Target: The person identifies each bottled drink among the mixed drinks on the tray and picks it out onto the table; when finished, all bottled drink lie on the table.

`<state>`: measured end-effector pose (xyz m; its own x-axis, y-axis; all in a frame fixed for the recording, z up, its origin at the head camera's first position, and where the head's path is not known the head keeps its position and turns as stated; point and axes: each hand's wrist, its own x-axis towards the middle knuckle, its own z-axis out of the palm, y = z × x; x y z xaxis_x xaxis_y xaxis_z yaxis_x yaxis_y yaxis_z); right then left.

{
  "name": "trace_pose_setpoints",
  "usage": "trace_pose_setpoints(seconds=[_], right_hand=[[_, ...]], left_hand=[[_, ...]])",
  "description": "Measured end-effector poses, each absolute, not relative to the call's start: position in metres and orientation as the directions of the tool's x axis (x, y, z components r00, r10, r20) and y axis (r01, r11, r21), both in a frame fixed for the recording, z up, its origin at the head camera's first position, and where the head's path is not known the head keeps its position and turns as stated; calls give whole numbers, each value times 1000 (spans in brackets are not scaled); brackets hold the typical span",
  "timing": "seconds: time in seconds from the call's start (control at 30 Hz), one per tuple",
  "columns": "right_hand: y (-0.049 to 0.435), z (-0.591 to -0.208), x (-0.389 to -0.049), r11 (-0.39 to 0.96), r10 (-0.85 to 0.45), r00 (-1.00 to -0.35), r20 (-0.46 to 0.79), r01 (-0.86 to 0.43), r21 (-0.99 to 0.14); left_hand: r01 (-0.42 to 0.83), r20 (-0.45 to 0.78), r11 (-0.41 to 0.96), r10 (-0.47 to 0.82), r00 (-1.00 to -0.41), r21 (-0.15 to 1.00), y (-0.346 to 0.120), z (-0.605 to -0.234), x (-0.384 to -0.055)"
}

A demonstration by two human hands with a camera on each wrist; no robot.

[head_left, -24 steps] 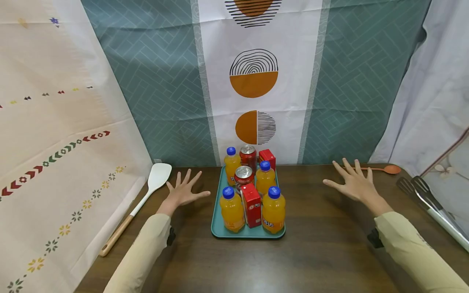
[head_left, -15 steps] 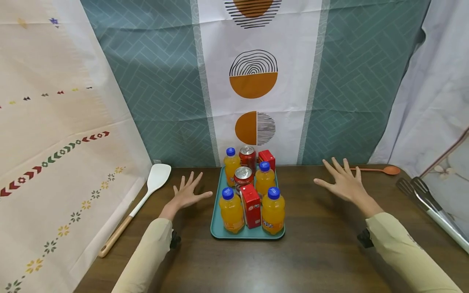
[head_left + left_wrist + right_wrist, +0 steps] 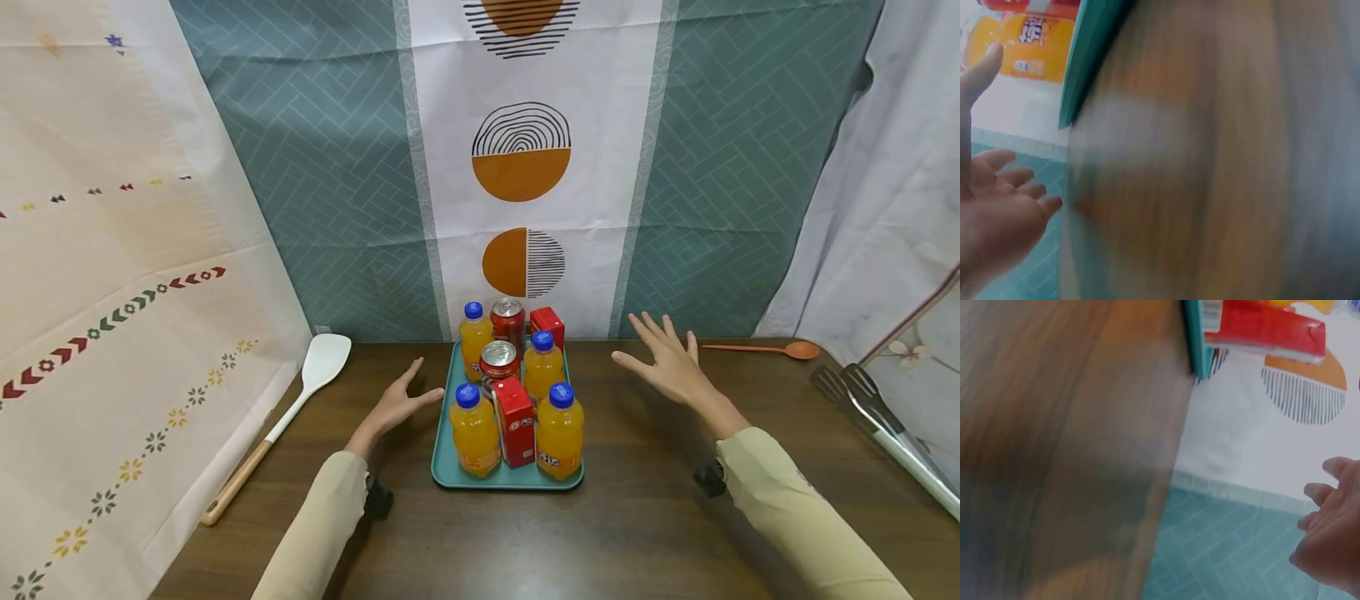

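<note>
My left hand (image 3: 395, 407) holds nothing and is just left of a teal tray (image 3: 444, 473), its thumb stretched toward the tray's side. Farther off on the other side, my right hand (image 3: 667, 364) is raised with spread fingers and holds nothing. On the tray stand several orange soda bottles with blue caps, such as the front left bottle (image 3: 474, 433) and the front right bottle (image 3: 559, 435). Between these two is a red carton (image 3: 514, 423). Behind it come a red can (image 3: 499, 363), a taller red can (image 3: 508, 323) and a second red carton (image 3: 547, 325).
A white spatula (image 3: 325, 363) with a wooden handle lies along the table's left side. At the back right lies an orange spoon (image 3: 802, 350). Metal tongs (image 3: 892, 429) rest near the right edge. A patterned curtain (image 3: 360, 208) hangs behind the brown table (image 3: 495, 542).
Both hands have moved inward toward the tray: the left hand to the right and turned more side-on, the right hand to the left. The tray and the drinks have stayed in place.
</note>
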<state>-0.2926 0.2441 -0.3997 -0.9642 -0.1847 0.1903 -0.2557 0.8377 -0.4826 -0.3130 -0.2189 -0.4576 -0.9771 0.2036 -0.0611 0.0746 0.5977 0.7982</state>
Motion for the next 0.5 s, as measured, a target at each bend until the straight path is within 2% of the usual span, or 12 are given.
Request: trace_pose_setpoints(seconds=[0.27, 0.4, 0.5], right_hand=[[215, -387, -299, 756, -196, -960, 199, -277, -594], [202, -382, -299, 700, -185, -962, 201, -273, -660], [192, -379, -298, 662, -175, -962, 210, -273, -698]], left_hand=[[90, 13, 318, 236, -972, 944, -205, -470, -319], [34, -14, 178, 259, -966, 983, -204, -480, -323], [-1, -38, 128, 284, -958, 992, -204, -484, -325]])
